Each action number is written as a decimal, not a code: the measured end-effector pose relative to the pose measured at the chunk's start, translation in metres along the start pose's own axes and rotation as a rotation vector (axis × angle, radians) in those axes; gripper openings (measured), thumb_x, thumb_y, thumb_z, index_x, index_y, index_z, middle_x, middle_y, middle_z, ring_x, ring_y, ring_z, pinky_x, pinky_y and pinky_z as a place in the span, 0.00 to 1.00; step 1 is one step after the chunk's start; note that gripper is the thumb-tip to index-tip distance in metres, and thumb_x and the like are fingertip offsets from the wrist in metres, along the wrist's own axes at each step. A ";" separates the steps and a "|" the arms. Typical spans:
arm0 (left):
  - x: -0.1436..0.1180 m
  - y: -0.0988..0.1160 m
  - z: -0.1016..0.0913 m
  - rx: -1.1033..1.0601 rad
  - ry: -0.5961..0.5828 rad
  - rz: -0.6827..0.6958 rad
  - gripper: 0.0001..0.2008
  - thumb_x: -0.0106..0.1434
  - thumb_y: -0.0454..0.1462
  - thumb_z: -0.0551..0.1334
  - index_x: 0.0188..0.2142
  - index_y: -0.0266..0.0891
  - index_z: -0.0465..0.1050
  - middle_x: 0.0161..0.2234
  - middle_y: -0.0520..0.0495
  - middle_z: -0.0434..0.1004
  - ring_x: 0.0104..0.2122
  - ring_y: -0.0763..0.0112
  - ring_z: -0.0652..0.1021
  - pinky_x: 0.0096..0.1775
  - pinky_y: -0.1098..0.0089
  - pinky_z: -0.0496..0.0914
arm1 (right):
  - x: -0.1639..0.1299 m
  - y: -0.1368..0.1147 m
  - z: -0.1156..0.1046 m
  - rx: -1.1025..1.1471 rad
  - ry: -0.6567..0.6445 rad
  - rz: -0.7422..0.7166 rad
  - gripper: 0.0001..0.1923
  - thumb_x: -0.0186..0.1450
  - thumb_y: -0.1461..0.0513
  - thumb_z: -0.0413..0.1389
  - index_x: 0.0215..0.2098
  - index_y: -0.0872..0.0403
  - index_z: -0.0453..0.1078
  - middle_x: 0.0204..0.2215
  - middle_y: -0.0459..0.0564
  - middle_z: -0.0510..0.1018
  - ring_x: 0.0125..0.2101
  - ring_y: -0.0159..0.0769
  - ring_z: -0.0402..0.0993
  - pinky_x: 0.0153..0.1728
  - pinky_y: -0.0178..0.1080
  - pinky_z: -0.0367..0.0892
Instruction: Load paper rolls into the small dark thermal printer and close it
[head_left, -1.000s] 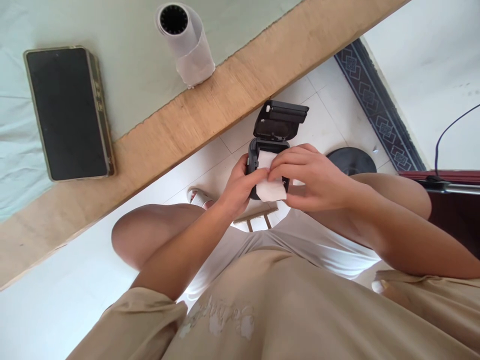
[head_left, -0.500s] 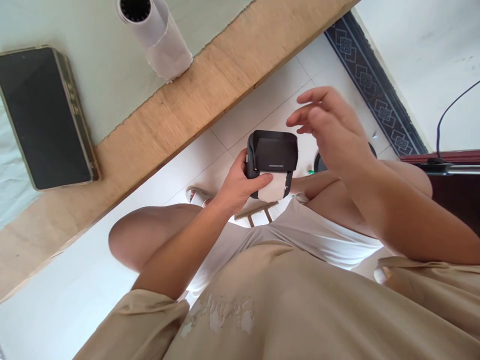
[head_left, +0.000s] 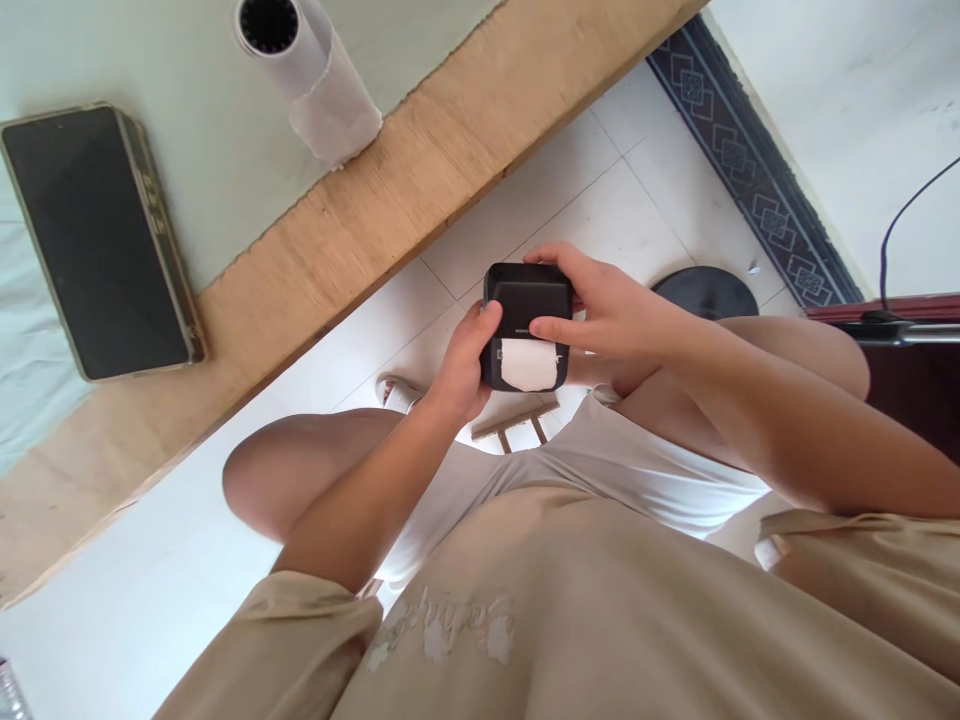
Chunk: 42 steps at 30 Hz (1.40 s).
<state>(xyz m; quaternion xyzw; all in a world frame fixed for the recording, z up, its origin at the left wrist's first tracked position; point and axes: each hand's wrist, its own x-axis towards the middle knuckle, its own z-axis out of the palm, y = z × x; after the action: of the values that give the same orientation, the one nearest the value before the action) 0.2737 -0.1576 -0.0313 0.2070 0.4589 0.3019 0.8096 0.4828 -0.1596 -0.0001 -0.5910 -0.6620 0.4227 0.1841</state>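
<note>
A small black portable receipt printer [head_left: 527,300] is held over my lap. White paper [head_left: 529,365] lies across its lower front, with a ragged edge. My left hand [head_left: 466,362] grips the printer's left side, thumb on its edge. My right hand [head_left: 596,305] clasps the right side, with the thumb across the front and the fingers at the top edge and behind. The undersides of the fingers and the back of the printer are hidden.
To the left is a wooden table [head_left: 420,165] with a pale green cover. On it lie a phone in a clear case [head_left: 97,240] and a white paper roll [head_left: 322,95] with a black core. A round black object [head_left: 709,292] sits on the tiled floor; a black cable [head_left: 885,240] hangs at right.
My right hand has come down from above right and closed on the printer's right side. The cover now sits flat and closed. My left thumb has moved from the paper to the left edge.
</note>
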 end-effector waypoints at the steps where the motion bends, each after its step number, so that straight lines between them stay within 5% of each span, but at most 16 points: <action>1: 0.001 0.001 0.002 -0.021 0.034 -0.015 0.26 0.64 0.59 0.76 0.49 0.43 0.83 0.45 0.44 0.89 0.55 0.47 0.87 0.52 0.56 0.85 | 0.000 0.000 0.000 -0.014 0.016 -0.019 0.35 0.66 0.48 0.61 0.67 0.53 0.69 0.58 0.59 0.82 0.51 0.50 0.82 0.53 0.53 0.81; 6: 0.002 0.004 0.009 -0.056 0.150 0.001 0.20 0.74 0.56 0.68 0.45 0.42 0.83 0.44 0.46 0.89 0.53 0.52 0.87 0.51 0.59 0.84 | -0.008 0.003 -0.004 -0.039 0.080 -0.165 0.35 0.67 0.51 0.64 0.70 0.51 0.69 0.66 0.61 0.78 0.62 0.55 0.77 0.65 0.58 0.77; 11: 0.002 0.005 0.010 -0.052 0.190 0.020 0.17 0.71 0.53 0.72 0.43 0.43 0.81 0.46 0.48 0.88 0.54 0.54 0.87 0.52 0.61 0.83 | -0.011 0.005 -0.004 -0.138 0.108 -0.286 0.36 0.65 0.52 0.66 0.69 0.53 0.71 0.65 0.63 0.77 0.62 0.55 0.77 0.60 0.57 0.79; 14: 0.004 0.004 0.008 -0.072 0.172 -0.004 0.19 0.70 0.56 0.71 0.43 0.43 0.80 0.43 0.47 0.87 0.53 0.51 0.87 0.51 0.58 0.83 | -0.011 -0.002 -0.004 -0.274 0.246 -0.308 0.26 0.66 0.52 0.64 0.60 0.52 0.77 0.56 0.62 0.80 0.54 0.55 0.79 0.54 0.58 0.78; 17: 0.004 0.003 0.004 -0.009 0.092 0.007 0.19 0.66 0.54 0.74 0.42 0.42 0.80 0.40 0.47 0.86 0.50 0.51 0.87 0.48 0.59 0.82 | -0.015 -0.012 -0.006 -0.300 0.447 -0.175 0.15 0.72 0.53 0.58 0.54 0.48 0.78 0.36 0.55 0.79 0.41 0.51 0.79 0.51 0.58 0.75; 20: 0.002 0.003 0.001 0.089 0.073 0.011 0.19 0.63 0.50 0.77 0.43 0.42 0.79 0.40 0.48 0.86 0.46 0.57 0.86 0.45 0.64 0.80 | -0.022 -0.015 -0.008 -0.214 0.605 -0.069 0.12 0.75 0.53 0.54 0.50 0.47 0.76 0.27 0.51 0.74 0.32 0.45 0.74 0.48 0.56 0.73; 24: -0.002 0.004 0.002 0.118 0.086 0.010 0.18 0.64 0.50 0.77 0.44 0.42 0.78 0.43 0.47 0.86 0.48 0.58 0.85 0.48 0.64 0.79 | -0.022 -0.013 -0.001 -0.283 0.441 -0.058 0.15 0.76 0.51 0.52 0.42 0.48 0.78 0.32 0.54 0.81 0.33 0.43 0.74 0.40 0.49 0.67; 31: -0.001 0.000 0.003 0.139 0.081 0.072 0.16 0.67 0.48 0.77 0.44 0.43 0.77 0.41 0.49 0.81 0.46 0.63 0.83 0.51 0.65 0.77 | -0.011 -0.015 0.022 -0.726 0.157 -0.025 0.14 0.74 0.61 0.53 0.45 0.51 0.82 0.43 0.52 0.88 0.26 0.34 0.71 0.30 0.42 0.42; 39: -0.007 0.004 0.001 0.243 0.085 0.061 0.16 0.66 0.48 0.75 0.47 0.43 0.79 0.45 0.48 0.84 0.47 0.62 0.83 0.47 0.68 0.76 | -0.001 -0.021 0.019 -0.685 0.004 0.130 0.22 0.70 0.58 0.59 0.61 0.47 0.77 0.38 0.51 0.89 0.30 0.44 0.78 0.31 0.40 0.45; 42: -0.007 0.005 0.003 0.201 0.117 -0.003 0.18 0.65 0.49 0.76 0.45 0.43 0.79 0.41 0.49 0.83 0.42 0.64 0.82 0.43 0.68 0.75 | 0.002 -0.016 0.010 -0.501 0.014 0.107 0.27 0.63 0.60 0.61 0.61 0.48 0.76 0.41 0.49 0.89 0.32 0.42 0.79 0.32 0.39 0.54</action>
<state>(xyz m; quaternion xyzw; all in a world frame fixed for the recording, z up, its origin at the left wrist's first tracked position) 0.2720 -0.1586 -0.0223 0.2684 0.5336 0.2648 0.7570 0.4655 -0.1604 0.0062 -0.6553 -0.7125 0.2505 0.0137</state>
